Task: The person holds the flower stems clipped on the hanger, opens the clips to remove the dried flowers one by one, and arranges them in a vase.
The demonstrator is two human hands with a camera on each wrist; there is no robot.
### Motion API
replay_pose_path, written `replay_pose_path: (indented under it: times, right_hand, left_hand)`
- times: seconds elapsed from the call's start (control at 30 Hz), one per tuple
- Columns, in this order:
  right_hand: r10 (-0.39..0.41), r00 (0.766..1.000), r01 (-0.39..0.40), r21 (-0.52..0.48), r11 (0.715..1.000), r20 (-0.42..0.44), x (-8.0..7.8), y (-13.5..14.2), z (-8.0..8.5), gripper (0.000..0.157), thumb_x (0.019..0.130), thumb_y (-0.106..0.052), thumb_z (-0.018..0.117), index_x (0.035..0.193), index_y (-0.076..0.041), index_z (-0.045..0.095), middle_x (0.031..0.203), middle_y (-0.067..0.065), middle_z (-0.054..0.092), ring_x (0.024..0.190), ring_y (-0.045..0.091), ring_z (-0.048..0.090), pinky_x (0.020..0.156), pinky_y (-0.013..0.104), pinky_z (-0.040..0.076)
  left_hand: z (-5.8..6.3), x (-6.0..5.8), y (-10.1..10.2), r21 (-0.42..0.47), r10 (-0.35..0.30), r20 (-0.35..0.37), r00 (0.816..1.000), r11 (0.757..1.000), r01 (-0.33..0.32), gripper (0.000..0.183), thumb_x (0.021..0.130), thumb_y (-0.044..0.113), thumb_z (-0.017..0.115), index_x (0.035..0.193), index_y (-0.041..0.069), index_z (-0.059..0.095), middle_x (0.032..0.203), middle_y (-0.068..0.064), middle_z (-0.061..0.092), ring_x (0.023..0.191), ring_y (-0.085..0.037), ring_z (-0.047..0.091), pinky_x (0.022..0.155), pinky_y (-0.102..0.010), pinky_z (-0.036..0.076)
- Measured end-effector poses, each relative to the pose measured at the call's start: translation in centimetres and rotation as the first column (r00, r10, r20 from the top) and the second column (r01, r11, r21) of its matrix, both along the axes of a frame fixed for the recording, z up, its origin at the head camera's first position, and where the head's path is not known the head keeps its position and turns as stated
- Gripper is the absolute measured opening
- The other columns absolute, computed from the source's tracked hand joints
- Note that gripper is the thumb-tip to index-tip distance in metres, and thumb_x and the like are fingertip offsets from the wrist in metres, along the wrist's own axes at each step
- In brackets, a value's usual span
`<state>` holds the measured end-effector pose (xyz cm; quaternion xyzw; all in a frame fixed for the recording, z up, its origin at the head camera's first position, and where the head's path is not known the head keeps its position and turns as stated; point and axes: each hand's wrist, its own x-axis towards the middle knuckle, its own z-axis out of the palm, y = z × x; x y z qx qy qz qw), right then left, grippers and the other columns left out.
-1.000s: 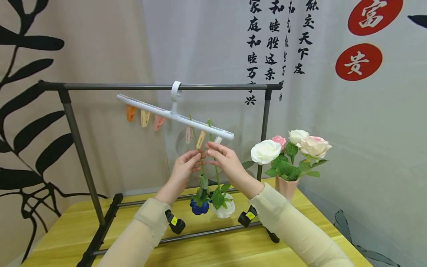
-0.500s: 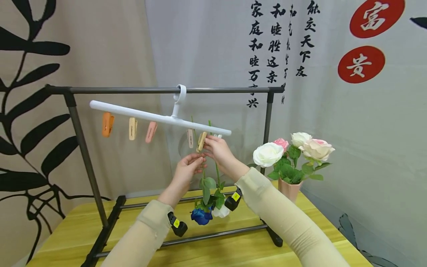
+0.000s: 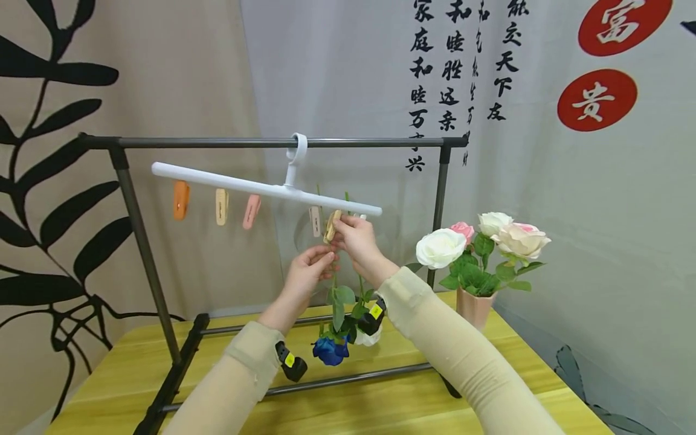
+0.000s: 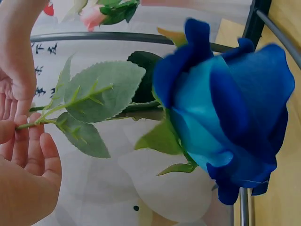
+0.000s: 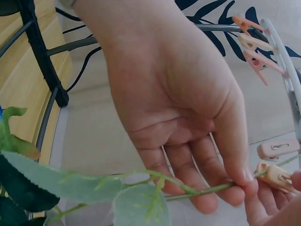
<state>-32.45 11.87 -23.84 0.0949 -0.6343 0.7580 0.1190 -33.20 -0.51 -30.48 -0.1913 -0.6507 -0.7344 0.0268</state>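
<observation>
Blue rose (image 3: 330,351) hangs head-down below the white hanger (image 3: 234,181), its stem (image 5: 214,189) pinched in the left hand (image 3: 309,266); just above, the right hand (image 3: 360,243) pinches a yellow clothespin (image 3: 329,232) under that hanger. Beneath it too is a white rose (image 3: 368,339), partly hidden.

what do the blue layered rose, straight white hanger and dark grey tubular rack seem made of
Rose: probably matte fabric, with thin, curling petal edges; moulded-looking ribs on its green leaves look artificial. Hanger: likely smooth plastic, evenly white with a rounded end. Rack: perhaps painted metal, semi-gloss, with highlights along its tubes.
</observation>
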Motion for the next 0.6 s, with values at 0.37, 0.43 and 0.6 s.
replay_pose_path:
  times: [0.37, 0.43, 0.6]
  right_hand:
    - [-0.005, 1.000, 0.007, -0.120, 0.993, 0.020, 0.0, 0.4, 0.6, 0.037, 0.097, -0.006, 0.058, 0.131, 0.009, 0.052, 0.121, 0.025, 0.061, 0.102, 0.031, 0.066, 0.079, 0.032, 0.055]
    - [-0.004, 1.000, 0.006, -0.118, 0.993, 0.021, 0.0, 0.5, 0.7, 0.038, 0.098, -0.007, 0.058, 0.132, 0.009, 0.051, 0.122, 0.024, 0.062, 0.101, 0.029, 0.066, 0.079, 0.032, 0.055]
    - [0.007, 1.000, -0.005, -0.084, 0.996, 0.025, 0.4, 0.8, 0.7, 0.039, 0.099, -0.008, 0.056, 0.134, 0.008, 0.050, 0.122, 0.023, 0.062, 0.092, 0.021, 0.067, 0.080, 0.032, 0.055]
  left_hand:
    - [-1.3, 0.8, 0.0, -0.053, 0.010, 0.013, 1.000, 0.999, -0.009, 0.019, 0.096, 0.013, 0.062, 0.111, 0.000, 0.064, 0.095, -0.004, 0.070, 0.077, -0.017, 0.067, 0.070, -0.035, 0.054]
    - [-1.9, 1.0, -0.1, -0.069, 0.002, 0.022, 1.000, 0.998, -0.001, 0.018, 0.096, 0.013, 0.062, 0.110, 0.001, 0.065, 0.095, -0.004, 0.070, 0.078, -0.019, 0.068, 0.071, -0.037, 0.055]
    - [-3.4, 1.8, -0.5, -0.094, -0.047, 0.039, 0.998, 0.994, 0.050, 0.016, 0.097, 0.010, 0.060, 0.109, 0.000, 0.064, 0.095, -0.006, 0.070, 0.083, -0.027, 0.069, 0.071, -0.038, 0.056]
